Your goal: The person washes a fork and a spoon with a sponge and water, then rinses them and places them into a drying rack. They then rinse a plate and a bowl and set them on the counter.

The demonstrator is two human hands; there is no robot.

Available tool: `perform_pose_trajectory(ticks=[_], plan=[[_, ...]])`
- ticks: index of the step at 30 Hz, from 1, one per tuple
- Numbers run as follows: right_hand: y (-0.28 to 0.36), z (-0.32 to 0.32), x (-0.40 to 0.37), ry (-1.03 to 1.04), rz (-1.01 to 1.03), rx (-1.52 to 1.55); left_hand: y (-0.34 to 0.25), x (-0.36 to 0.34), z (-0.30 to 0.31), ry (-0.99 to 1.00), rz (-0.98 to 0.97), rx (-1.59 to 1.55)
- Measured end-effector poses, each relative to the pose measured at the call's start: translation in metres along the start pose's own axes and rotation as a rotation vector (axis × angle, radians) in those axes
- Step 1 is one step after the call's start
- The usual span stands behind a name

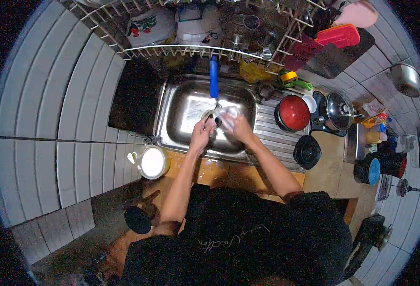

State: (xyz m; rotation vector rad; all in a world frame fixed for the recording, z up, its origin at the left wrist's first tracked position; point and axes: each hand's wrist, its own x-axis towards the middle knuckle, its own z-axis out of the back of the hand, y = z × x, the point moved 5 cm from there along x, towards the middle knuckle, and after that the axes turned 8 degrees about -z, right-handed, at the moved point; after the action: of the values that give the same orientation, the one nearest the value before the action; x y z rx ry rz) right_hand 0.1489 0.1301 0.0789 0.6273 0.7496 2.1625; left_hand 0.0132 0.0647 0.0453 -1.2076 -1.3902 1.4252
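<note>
Both hands work over a steel sink (171,125), below a blue tap spout (213,78). My left hand (201,135) is closed around a small dark and silvery utensil (211,116), whose exact kind I cannot tell. Close beside it, my right hand (241,129) is curled round a whitish, partly see-through wad (230,114) smeared by motion. The two held things nearly meet in front of the spout, and their lower parts are hidden by the fingers.
A wire dish rack (181,49) with bowls hangs above the sink. On the ribbed drainboard at right stand a red bowl (294,113) and a black dish (307,151). A white tub (153,162) sits at the left counter edge. Further right is a glass-lidded pan (338,110).
</note>
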Motion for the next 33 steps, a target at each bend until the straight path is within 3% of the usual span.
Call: perform_pose_trajectory(ticks=[1,2,3,6,7,9,10,14,17,20,22,24,25,30,31,33], plan=[[-0.01,0.0,0.004,0.073,-0.153,-0.021,0.0,-0.003,-0.002,0.041,0.033,0.013],[-0.006,0.005,0.008,-0.086,-0.064,-0.02,-0.003,-0.003,-0.005,0.034,-0.011,-0.008],[-0.005,0.003,0.005,-0.085,-0.061,-0.017,0.0,-0.003,-0.004,0.031,-0.012,-0.006],[0.018,0.003,0.003,-0.062,0.225,-0.028,-0.008,-0.005,0.001,0.004,-0.069,0.075],[0.014,0.003,0.006,-0.061,0.227,-0.029,-0.012,-0.005,0.002,0.002,-0.07,0.074],[-0.014,0.001,0.014,-0.028,-0.019,0.002,-0.011,-0.01,-0.002,0.076,-0.037,0.066],[-0.016,0.001,0.016,-0.106,0.028,0.036,-0.002,-0.008,-0.002,0.076,-0.03,0.087],[0.008,0.006,0.015,-0.086,0.188,0.134,-0.006,-0.01,0.002,0.048,-0.055,0.068],[-0.05,-0.01,0.029,0.0,-0.097,0.076,0.003,-0.012,0.003,0.088,-0.055,0.088],[-0.091,-0.013,0.033,-0.16,-0.131,-0.026,-0.012,-0.012,0.0,0.011,-0.022,0.034],[-0.074,-0.012,0.026,-0.088,-0.217,-0.007,0.006,-0.009,0.006,-0.098,-0.015,-0.116],[-0.058,-0.021,0.016,0.018,-0.284,-0.023,0.009,-0.007,0.019,-0.216,0.023,-0.035],[-0.057,-0.027,0.011,0.038,-0.336,-0.017,0.015,-0.002,0.024,-0.29,-0.05,-0.078],[-0.019,-0.027,-0.003,0.247,-0.581,0.405,0.049,0.006,0.049,-0.449,0.014,-0.149],[-0.012,-0.034,-0.003,0.264,-0.574,0.404,0.057,0.003,0.051,-0.443,0.083,-0.232],[0.053,-0.027,0.003,0.233,-0.307,0.6,0.052,-0.006,0.051,-0.404,0.194,-0.224]])
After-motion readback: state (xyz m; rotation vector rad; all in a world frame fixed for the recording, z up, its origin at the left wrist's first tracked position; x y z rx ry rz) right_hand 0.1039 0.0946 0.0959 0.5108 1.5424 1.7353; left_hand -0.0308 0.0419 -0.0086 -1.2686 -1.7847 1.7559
